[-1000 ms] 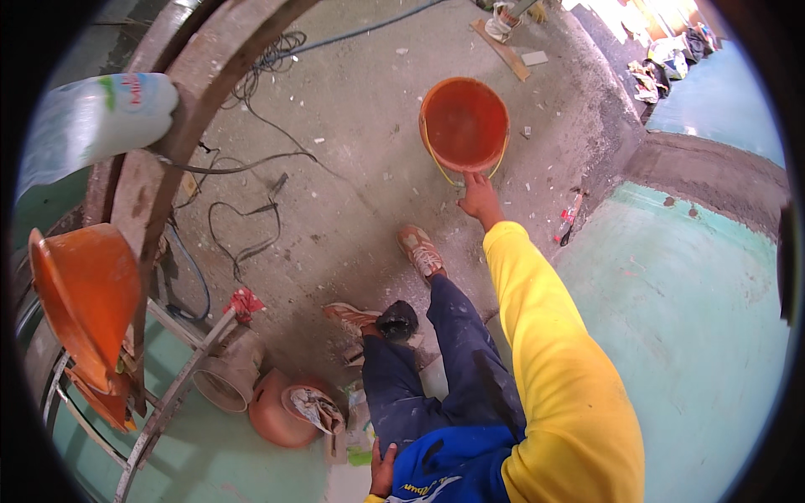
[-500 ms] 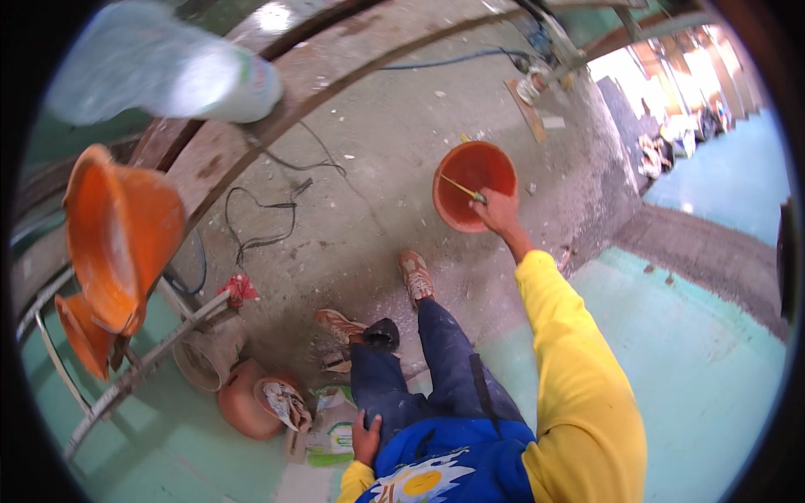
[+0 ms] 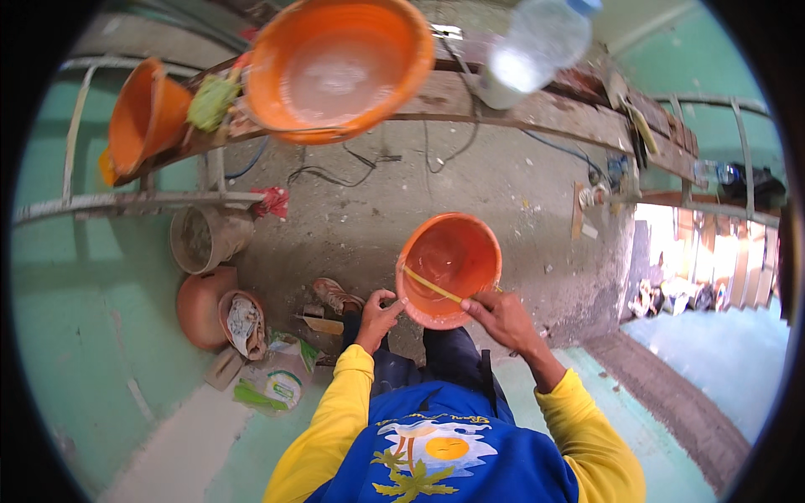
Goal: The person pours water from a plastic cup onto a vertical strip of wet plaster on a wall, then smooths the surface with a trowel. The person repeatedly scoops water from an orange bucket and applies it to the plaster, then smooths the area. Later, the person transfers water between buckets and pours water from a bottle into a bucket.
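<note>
In front of my legs hangs an orange plastic bucket (image 3: 440,235), tilted so its inside shows, wet and smeared. My right hand (image 3: 501,318) grips its near right rim and holds a thin yellow stick (image 3: 432,283) that lies across the mouth. What the stick is exactly, I cannot make out. My left hand (image 3: 379,318) is closed at the bucket's left rim, its fingertips on the edge. Up on the plank stands a wide orange basin (image 3: 340,75) holding cloudy water.
The wooden plank bench (image 3: 553,121) on metal frames crosses ahead, carrying a clear plastic bottle (image 3: 537,50) and another orange bucket (image 3: 147,117). Left on the floor are a dirty pail (image 3: 210,239), reddish basins (image 3: 205,306) and a plastic bag (image 3: 281,386). Black cables (image 3: 352,172) lie beneath the bench.
My right hand has brought the bucket nearer my body. My left hand has risen from my thigh to the bucket's rim. The view has swung toward the bench.
</note>
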The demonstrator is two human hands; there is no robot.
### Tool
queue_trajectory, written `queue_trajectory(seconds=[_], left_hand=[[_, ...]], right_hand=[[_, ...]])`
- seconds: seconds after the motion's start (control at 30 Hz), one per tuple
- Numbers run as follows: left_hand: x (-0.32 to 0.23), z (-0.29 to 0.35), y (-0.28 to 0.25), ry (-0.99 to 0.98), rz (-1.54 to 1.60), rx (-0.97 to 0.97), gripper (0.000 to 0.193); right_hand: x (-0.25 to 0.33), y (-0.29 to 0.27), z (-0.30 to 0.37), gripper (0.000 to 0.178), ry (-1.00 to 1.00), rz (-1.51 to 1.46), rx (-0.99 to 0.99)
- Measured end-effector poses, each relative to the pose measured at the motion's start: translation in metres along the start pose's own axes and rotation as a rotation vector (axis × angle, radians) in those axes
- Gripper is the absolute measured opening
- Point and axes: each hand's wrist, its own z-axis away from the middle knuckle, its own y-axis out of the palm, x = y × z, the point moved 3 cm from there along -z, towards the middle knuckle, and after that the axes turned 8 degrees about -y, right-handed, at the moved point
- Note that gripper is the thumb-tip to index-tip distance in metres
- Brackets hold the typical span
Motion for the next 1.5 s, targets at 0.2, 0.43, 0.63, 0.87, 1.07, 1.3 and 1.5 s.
queue_trajectory(seconds=[0.2, 0.43, 0.63, 0.87, 1.07, 1.3, 1.5], left_hand=[[-0.011, 0.029, -0.107, 0.126, 0.136, -0.023, 0.031], [0.007, 0.085, -0.21, 0.181, 0.399, -0.102, 0.034], [0.044, 0.1, -0.26, 0.163, 0.58, -0.158, 0.033], [0.019, 0.15, -0.331, 0.159, 0.669, -0.194, 0.028], [-0.006, 0.167, -0.361, 0.263, 0.663, -0.263, 0.024], [0.007, 0.16, -0.377, 0.251, 0.76, -0.244, 0.028], [-0.015, 0.172, -0.38, 0.284, 0.713, -0.239, 0.03]], right_hand=[[0.132, 0.064, -0.016, 0.039, -0.265, 0.01, 0.203], [0.229, 0.155, -0.037, 0.041, -0.162, 0.176, 0.517], [0.227, 0.239, -0.065, 0.038, 0.016, 0.11, 0.642], [0.192, 0.362, -0.16, 0.06, 0.342, -0.494, 0.071], [0.196, 0.424, -0.205, 0.048, 0.568, -0.594, 0.063], [0.186, 0.454, -0.225, 0.025, 0.37, -0.695, 0.076], [0.246, 0.432, -0.215, 0.025, 0.529, -0.658, 0.136]])
